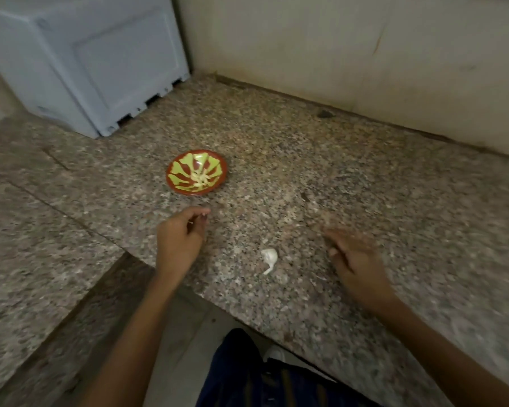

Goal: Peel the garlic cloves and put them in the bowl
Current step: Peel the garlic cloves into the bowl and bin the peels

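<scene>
One garlic clove [269, 257] lies between loosely curled left hand [179, 236] and blurred right hand [354, 259].

Speckled granite counter [321, 160], cream wall [335, 48], grey-blue box [80, 60]

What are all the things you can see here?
bowl: one, red and green, mid counter
cloves: several, pale, in the bowl
garlic: one piece, white, on the counter between the hands
box: one, grey-blue, back left corner
counter: one, speckled granite, against the wall
wall: cream, behind
left hand: fingers curled, near the bowl; whether it pinches anything is unclear
right hand: blurred, open, right of the garlic
</scene>
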